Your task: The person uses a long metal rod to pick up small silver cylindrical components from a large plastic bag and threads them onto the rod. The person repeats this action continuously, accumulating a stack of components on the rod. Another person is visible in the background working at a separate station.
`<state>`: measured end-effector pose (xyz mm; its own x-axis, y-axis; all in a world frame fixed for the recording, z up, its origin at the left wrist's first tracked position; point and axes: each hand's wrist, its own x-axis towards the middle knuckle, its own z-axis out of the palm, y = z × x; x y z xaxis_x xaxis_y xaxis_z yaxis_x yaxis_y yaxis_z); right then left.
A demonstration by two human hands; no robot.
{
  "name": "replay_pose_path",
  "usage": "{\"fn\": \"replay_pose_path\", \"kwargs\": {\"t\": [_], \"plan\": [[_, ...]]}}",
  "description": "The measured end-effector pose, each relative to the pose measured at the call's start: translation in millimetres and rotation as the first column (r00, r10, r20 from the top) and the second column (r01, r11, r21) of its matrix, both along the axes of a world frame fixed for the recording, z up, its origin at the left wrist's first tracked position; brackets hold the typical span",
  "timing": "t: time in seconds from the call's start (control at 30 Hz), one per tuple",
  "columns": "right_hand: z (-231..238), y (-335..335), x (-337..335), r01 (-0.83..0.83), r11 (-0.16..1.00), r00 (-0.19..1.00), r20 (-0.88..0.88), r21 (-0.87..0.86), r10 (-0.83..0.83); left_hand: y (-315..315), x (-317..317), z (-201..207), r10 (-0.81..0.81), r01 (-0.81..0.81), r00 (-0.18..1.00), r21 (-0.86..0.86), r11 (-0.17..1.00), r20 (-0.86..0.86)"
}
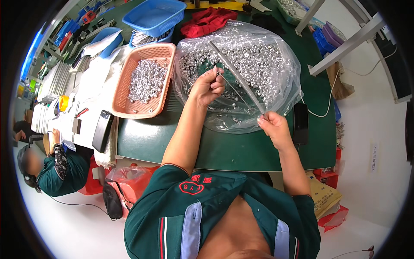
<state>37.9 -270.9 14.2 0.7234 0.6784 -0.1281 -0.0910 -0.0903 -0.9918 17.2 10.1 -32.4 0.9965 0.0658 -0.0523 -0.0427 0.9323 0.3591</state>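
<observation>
My right hand (276, 129) is closed on the lower end of a long grey metal tube (235, 72), which slants up and to the left over the parts. Between thumb and fingers, my left hand (209, 87) pinches a thin metal rod (234, 90) by an end that looks round and hollow. That rod slopes down toward my right hand; its far end is hard to make out. Beneath both hands lies a clear plastic bag (288, 71), spread out and covered with many small silvery metal parts (269, 64).
Left of the bag stands a pink basket (119, 93) of similar parts. Blue baskets (152, 19) and a red cloth (211, 20) lie behind. Dark phones (301, 123) rest on both sides. A co-worker (64, 170) sits at far left; a metal frame leg (345, 47) stands right.
</observation>
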Motion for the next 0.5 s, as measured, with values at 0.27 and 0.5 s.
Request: {"fn": "replay_pose_path", "kwargs": {"t": [0.27, 0.5], "plan": [[6.8, -3.3, -2.7, 0.052, 0.993, 0.993, -0.115, 0.107, -0.040, -0.6, 0.7, -3.0, -0.035, 0.035, 0.999, 0.010, 0.999, -0.020], [3.6, -14.7, -6.2, 0.056, 0.995, 0.991, -0.125, 0.077, -0.046, -2.8, -1.3, 5.4, 0.031, -0.030, 1.000, 0.093, 0.995, -0.004]]}}
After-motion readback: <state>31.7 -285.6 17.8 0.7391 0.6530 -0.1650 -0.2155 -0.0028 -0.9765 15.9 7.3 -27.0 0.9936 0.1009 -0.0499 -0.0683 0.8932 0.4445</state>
